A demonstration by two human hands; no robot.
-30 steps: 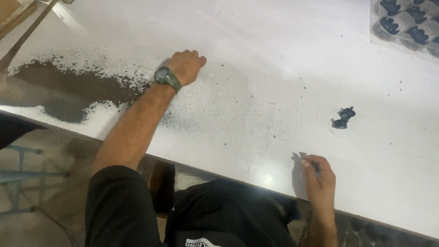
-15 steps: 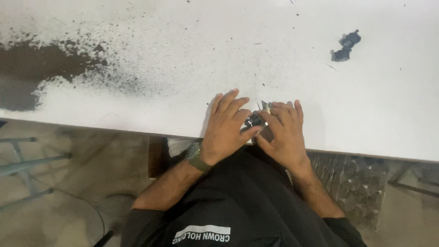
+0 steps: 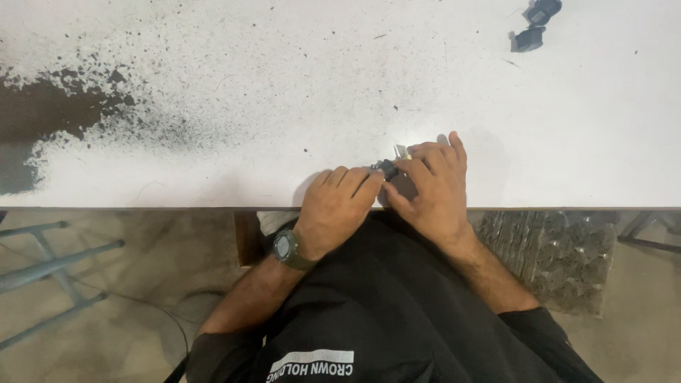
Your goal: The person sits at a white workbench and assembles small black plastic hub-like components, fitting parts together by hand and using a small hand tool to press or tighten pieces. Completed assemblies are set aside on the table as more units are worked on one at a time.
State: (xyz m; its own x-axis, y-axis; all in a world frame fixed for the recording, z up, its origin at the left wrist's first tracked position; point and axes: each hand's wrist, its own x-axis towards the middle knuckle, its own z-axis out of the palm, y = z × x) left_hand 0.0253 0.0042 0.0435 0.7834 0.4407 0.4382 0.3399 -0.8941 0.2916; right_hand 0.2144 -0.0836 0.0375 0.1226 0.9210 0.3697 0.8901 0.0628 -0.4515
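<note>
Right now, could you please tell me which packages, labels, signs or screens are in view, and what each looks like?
Printed label: white block on the black shirt, bottom centre, upside down to the camera.
Wristwatch: left wrist, round dark-green case, dark face.
No packages or signs.

Head camera looks steeply down, close over the table edge [image 3: 142, 207].

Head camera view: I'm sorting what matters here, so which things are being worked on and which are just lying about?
In hand:
- small dark part, pinched between both hands at the table's near edge
- left hand
- right hand

Lying about:
- two dark pieces at the far right
- dark powder patch at the left
- white table
</note>
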